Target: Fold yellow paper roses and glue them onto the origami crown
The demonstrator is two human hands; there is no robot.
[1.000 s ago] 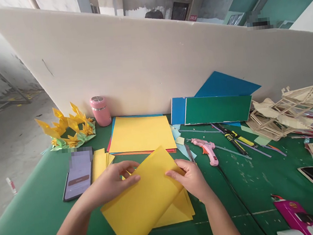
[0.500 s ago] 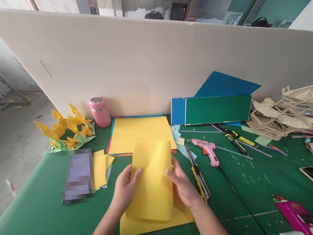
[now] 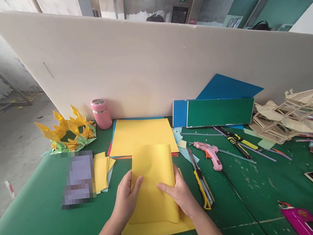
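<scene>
Between my hands is a folded yellow sheet of paper [image 3: 155, 191], curved along its right side. My left hand [image 3: 128, 192] grips its left edge, thumb on the front face. On the opposite edge my right hand [image 3: 177, 191] closes round the paper, its thumb pressed to the front. The fingers behind the sheet are partly hidden. Below it, another yellow sheet [image 3: 153, 234] lies flat on the green table. A utility knife [image 3: 203, 187] with a yellow handle lies just right of my right hand.
A stack of coloured paper [image 3: 141, 133] lies behind, with a pink flask [image 3: 101, 114] and yellow paper crown [image 3: 69, 131] to its left. Small yellow sheets [image 3: 100, 171] lie left. A pink glue gun [image 3: 211, 154], pliers [image 3: 238, 143] and wooden stick models [image 3: 286, 116] are right.
The folded yellow sheet has turned slightly more upright. My right thumb has slid inward across its front, and the right side now bulges in a rounder curve.
</scene>
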